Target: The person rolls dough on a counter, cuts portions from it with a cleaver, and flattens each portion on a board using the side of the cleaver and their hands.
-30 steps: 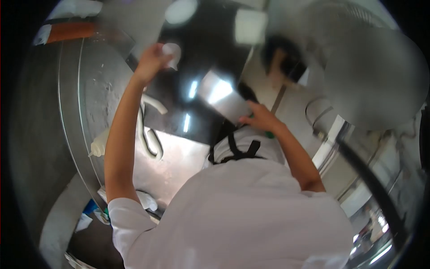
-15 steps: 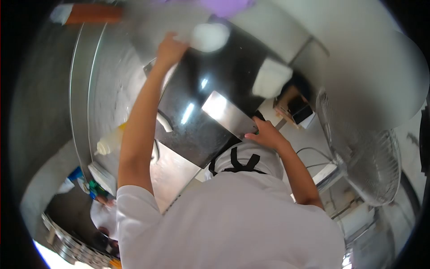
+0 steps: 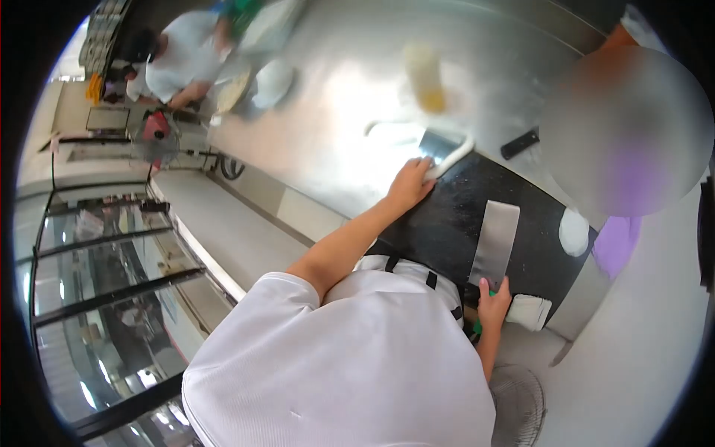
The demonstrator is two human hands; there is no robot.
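Observation:
A long white rope, which looks like dough, (image 3: 458, 153) bends over the metal worktop and onto the edge of the black board (image 3: 443, 223). My left hand (image 3: 411, 185) is closed around the rope's near end. In my right hand (image 3: 493, 302) is the green handle of a wide metal blade (image 3: 497, 240), which lies over the board. Right of the blade is a white mound (image 3: 573, 232), and a folded white cloth (image 3: 529, 311) rests by the board's near corner.
A purple cloth (image 3: 617, 246) lies beyond the board's right end. A black-handled tool (image 3: 520, 144) and a blurred bottle (image 3: 426, 78) are on the metal worktop (image 3: 328, 112). A co-worker in white (image 3: 186, 59) is at the upper left. A fan (image 3: 518, 406) stands below my right arm.
The view has turned strongly, bringing the co-worker into sight. My left hand has left the area by the white mound and now holds the rope. My right hand still holds the blade.

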